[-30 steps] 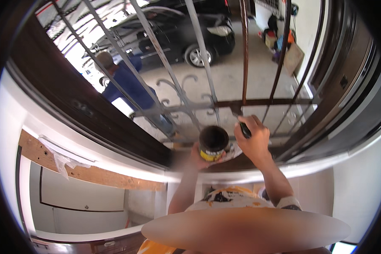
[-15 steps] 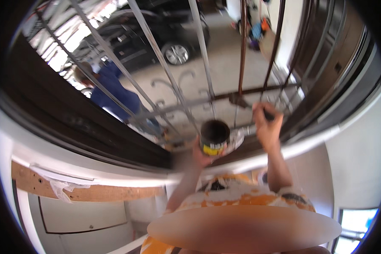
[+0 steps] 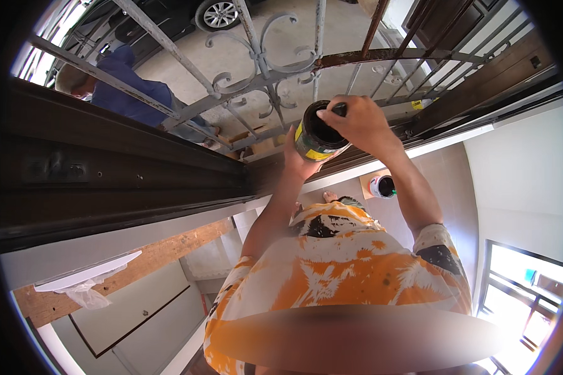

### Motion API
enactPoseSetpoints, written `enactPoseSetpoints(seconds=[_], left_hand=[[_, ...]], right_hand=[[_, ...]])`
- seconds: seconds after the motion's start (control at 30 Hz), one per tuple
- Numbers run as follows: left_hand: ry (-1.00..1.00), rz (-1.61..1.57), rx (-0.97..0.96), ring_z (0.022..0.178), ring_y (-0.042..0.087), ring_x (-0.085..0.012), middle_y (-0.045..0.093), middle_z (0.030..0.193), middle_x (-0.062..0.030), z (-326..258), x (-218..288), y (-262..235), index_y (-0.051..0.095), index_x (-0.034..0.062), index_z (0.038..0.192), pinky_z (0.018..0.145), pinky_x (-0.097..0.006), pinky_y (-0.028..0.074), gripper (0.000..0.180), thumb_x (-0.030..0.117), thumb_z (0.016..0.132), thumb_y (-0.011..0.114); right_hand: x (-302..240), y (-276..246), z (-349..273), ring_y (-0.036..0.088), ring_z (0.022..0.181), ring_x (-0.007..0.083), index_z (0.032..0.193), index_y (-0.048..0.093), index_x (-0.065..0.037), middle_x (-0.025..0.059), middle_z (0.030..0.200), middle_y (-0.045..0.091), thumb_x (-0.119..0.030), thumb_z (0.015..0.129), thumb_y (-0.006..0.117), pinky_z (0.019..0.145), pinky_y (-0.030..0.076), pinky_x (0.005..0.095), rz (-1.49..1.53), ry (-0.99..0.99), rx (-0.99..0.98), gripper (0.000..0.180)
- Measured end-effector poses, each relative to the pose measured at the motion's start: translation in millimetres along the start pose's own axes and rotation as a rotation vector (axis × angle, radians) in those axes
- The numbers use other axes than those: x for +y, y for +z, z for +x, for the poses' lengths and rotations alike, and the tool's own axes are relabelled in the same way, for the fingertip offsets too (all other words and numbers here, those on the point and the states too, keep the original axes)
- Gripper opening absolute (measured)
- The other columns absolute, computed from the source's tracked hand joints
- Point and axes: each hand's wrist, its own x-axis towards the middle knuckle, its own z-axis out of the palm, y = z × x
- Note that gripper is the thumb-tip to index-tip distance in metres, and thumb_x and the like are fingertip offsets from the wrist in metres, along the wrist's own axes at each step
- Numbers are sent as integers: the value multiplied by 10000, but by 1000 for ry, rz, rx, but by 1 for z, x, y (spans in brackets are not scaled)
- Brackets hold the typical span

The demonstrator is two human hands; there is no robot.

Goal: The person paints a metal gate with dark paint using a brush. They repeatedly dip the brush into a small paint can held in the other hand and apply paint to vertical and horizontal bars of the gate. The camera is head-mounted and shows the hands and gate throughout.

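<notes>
My left hand (image 3: 298,162) is wrapped round a dark paint can (image 3: 308,142) with a yellow label, tilted slightly in front of the metal window grille (image 3: 266,80). Above the can's mouth, my right hand (image 3: 366,125) grips a paintbrush by its dark handle (image 3: 339,109). The bristles are down inside the can and hidden. Most of the grille's bars and scrolls on the left are worn grey. Toward the right, the curved crossbar (image 3: 381,55) and some bars are dark brown.
A second paint can (image 3: 381,186) stands on the floor by my right forearm. The dark window frame (image 3: 125,178) runs along the left. Beyond the grille, a person in blue (image 3: 128,78) bends over near a dark car (image 3: 150,28). A wooden board (image 3: 187,244) lies lower left.
My right hand has brought the brush from the brown crossbar over to the can and down into it. The can has come up a little, and the view has shifted.
</notes>
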Motion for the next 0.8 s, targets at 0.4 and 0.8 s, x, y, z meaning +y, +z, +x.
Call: enactPoseSetpoints(seconds=[0.4,0.8], left_hand=[[398,578,-10,1411,502,-424,502,1553,-177,6,2,-26,520,179,1499,1091,-683,417,661,616,1031,358],[622,858,64,1320,579,-442,578,1481,-185,-4,4,-18,529,167,1509,962,-712,515,669,605,1022,395]], right_hand=[[64,-83,38,647,744,109,937,764,-2,28,832,732,-52,764,737,686,527,286,537,-220,-368,181],[71,-73,62,615,843,216,925,746,-2,85,900,650,7,673,649,762,478,335,581,-787,-453,270]])
